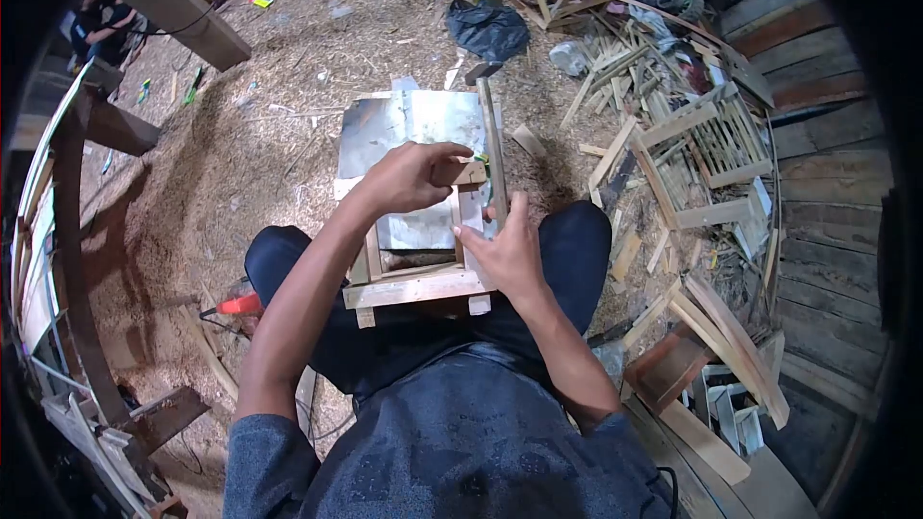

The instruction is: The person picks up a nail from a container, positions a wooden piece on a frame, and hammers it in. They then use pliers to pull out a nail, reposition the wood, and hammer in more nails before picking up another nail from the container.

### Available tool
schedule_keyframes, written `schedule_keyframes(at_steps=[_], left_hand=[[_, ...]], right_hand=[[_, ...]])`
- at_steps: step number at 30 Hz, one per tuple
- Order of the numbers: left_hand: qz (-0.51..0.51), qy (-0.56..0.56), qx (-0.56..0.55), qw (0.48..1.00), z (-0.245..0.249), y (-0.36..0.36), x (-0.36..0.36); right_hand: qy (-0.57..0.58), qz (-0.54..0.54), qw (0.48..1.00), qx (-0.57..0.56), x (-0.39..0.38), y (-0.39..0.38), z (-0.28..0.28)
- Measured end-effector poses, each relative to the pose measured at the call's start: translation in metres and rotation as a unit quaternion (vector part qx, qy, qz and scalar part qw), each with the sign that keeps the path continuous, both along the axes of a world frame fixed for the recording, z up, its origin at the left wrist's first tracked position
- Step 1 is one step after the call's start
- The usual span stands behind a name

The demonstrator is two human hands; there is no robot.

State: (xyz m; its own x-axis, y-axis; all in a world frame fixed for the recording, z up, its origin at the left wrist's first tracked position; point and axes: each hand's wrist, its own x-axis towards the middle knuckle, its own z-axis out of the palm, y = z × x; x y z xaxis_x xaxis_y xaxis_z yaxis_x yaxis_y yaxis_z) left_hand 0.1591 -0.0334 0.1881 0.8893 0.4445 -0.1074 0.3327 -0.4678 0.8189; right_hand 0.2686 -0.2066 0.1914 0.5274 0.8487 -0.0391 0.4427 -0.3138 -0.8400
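A small frame of pale wooden slats (413, 288) stands between my knees, with a sheet of shiny metal (385, 130) beyond and under it. My left hand (413, 176) is over the far right corner of the frame, fingers curled in a pinch beside a short wooden piece (471, 174). Whatever sits between those fingertips is too small to make out. My right hand (508, 248) is at the frame's right side, closed round the lower end of a hammer (491, 135). The hammer's long handle points away from me, its dark head at the far end. My right thumb lies against the frame's right slat.
Sawdust and wood shavings cover the ground. To the right are a slatted wooden frame (711, 139), scrap sticks (615, 72) and curved boards (735, 346). A black plastic bag (487, 31) lies ahead. An orange-red tool (238, 305) rests at left. Another person (101, 29) is far left.
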Motion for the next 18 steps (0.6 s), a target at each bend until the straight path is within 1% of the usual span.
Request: schedule_keyframes(at_steps=[1, 5, 7, 8, 10, 11, 12, 14, 15, 16, 18], left_hand=[[0.003, -0.039, -0.003, 0.999, -0.002, 0.000, 0.000], [-0.004, -0.039, -0.029, 0.999, -0.007, 0.004, 0.002], [-0.017, -0.013, 0.049, 0.999, -0.004, 0.001, 0.004], [-0.017, -0.013, 0.051, 0.998, 0.000, -0.001, 0.006], [-0.030, 0.133, 0.173, 0.975, 0.010, -0.007, 0.010], [-0.019, 0.094, 0.182, 0.979, 0.004, -0.007, 0.009], [-0.020, 0.093, 0.184, 0.978, -0.002, -0.005, 0.007], [-0.028, 0.087, 0.216, 0.972, -0.002, -0.004, 0.008], [-0.029, 0.086, 0.220, 0.971, -0.004, 0.001, 0.007], [-0.038, 0.087, 0.243, 0.965, -0.006, 0.008, 0.007], [-0.072, 0.096, 0.265, 0.957, 0.002, 0.024, 0.006]], right_hand=[[0.023, 0.003, 0.999, -0.029, -0.001, 0.000, 0.003], [0.030, 0.002, 0.999, -0.030, 0.001, -0.001, 0.001], [-0.069, -0.004, 0.997, 0.019, 0.007, -0.002, -0.005], [-0.070, -0.003, 0.997, 0.021, 0.010, -0.002, -0.006], [0.001, -0.043, 0.998, 0.055, 0.021, 0.003, -0.006], [-0.031, -0.052, 0.993, 0.098, 0.030, 0.006, -0.025], [-0.032, -0.053, 0.993, 0.100, 0.039, 0.008, -0.043], [-0.077, -0.055, 0.991, 0.090, 0.046, 0.017, -0.045], [-0.028, -0.046, 0.996, 0.065, 0.045, 0.014, -0.046], [-0.078, -0.036, 0.991, 0.106, 0.046, 0.015, -0.065], [-0.029, -0.022, 0.996, 0.083, 0.037, 0.017, -0.070]])
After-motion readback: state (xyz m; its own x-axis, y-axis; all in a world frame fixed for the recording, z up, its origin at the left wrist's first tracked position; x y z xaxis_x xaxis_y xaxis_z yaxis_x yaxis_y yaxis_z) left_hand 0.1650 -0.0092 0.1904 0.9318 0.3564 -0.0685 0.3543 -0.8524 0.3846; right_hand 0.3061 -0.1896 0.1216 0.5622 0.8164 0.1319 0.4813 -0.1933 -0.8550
